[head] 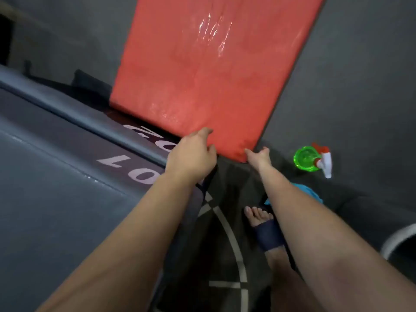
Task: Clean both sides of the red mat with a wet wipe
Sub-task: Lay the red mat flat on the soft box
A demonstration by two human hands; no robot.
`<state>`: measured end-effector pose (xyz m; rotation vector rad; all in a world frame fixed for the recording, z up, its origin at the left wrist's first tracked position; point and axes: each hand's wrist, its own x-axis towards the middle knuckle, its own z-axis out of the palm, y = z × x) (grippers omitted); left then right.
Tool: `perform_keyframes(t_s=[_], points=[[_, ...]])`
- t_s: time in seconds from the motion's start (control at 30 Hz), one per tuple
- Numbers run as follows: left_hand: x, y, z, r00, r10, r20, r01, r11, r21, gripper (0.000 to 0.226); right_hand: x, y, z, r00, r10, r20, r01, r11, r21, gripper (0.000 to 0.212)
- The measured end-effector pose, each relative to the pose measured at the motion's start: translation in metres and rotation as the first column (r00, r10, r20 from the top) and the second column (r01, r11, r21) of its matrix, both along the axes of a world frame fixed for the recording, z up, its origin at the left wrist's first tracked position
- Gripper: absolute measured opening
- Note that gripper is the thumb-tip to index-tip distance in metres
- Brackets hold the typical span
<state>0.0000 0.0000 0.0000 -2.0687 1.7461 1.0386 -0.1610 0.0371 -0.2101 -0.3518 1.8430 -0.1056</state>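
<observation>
In the head view, the red mat [202,70] is seen laid out lengthwise on the dark floor [349,75], running away from the person toward the top of the frame. Wet streaks are seen shining on its far half. Its near end is raised a little, and a dark shadow is cast beneath its near left edge.

The near edge of the red mat is gripped by the left hand [193,149], with the fingers curled over the top surface and the thumb tucked at the edge. The near right corner is touched by the right hand [258,156]; one finger is stretched to the corner's tip and the thumb is lifted. Whether that corner is actually pinched cannot be told.

A green spray bottle [311,159] with a white trigger is seen lying on the floor just right of the right hand, apart from the red mat. A blue cloth [314,195] is seen nearer the person, partly hidden behind the right forearm. A foot [258,216] in a dark sandal is placed between the two forearms. To the left, a grey mat [56,176] with white letters is spread, with a rolled edge running diagonally just beside the red mat's near left corner.
</observation>
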Motion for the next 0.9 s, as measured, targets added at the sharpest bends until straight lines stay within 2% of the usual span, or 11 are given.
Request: perform_keyframes(t_s=[0.13,0.27,0.37,0.47,0.57,0.63,0.67,0.73,0.8,0.87,0.9], points=[[0.005,-0.002,-0.014,0.993,0.115,-0.024,-0.113,0.990,0.080,0.052,0.008,-0.002,-0.022,0.954,-0.286,0.089,0.286,0.958,0.021,0.103],[0.010,-0.003,-0.019,0.974,0.226,-0.025,-0.223,0.971,0.085,0.058,0.011,-0.007,0.005,0.885,-0.378,0.271,0.395,0.918,-0.011,0.042],[0.004,-0.001,-0.002,0.908,0.416,-0.046,-0.413,0.908,0.070,0.064,0.015,-0.014,0.059,0.804,-0.482,0.349,0.525,0.850,-0.035,0.026],[-0.008,-0.003,0.038,0.717,0.696,-0.038,-0.689,0.715,0.115,0.082,0.018,-0.045,0.146,0.661,-0.582,0.474,0.666,0.746,-0.013,0.023],[-0.019,-0.016,0.090,0.266,0.943,-0.201,-0.915,0.313,0.254,0.105,0.002,-0.078,0.240,0.581,-0.585,0.566,0.705,0.709,0.010,0.030],[-0.026,-0.038,0.132,-0.025,0.923,-0.385,-0.911,0.137,0.388,0.082,-0.013,-0.089,0.294,0.582,-0.552,0.597,0.685,0.729,0.005,0.028],[-0.028,-0.050,0.152,-0.104,0.889,-0.446,-0.905,0.102,0.413,0.072,-0.020,-0.091,0.319,0.592,-0.528,0.609,0.668,0.744,-0.004,0.027],[-0.034,-0.072,0.194,-0.201,0.824,-0.530,-0.907,0.048,0.419,0.064,-0.031,-0.093,0.359,0.600,-0.495,0.628,0.652,0.757,-0.026,0.032],[-0.037,-0.081,0.225,-0.213,0.796,-0.567,-0.919,0.034,0.393,0.055,-0.039,-0.092,0.394,0.630,-0.443,0.638,0.622,0.780,-0.072,0.041],[-0.038,-0.079,0.250,-0.205,0.785,-0.584,-0.924,0.041,0.380,0.044,-0.044,-0.091,0.425,0.812,-0.281,0.511,0.450,0.859,-0.243,0.056],[-0.036,-0.076,0.260,-0.207,0.781,-0.589,-0.925,0.039,0.377,0.040,-0.047,-0.089,0.436,0.930,-0.132,0.342,0.261,0.893,-0.367,0.070]])
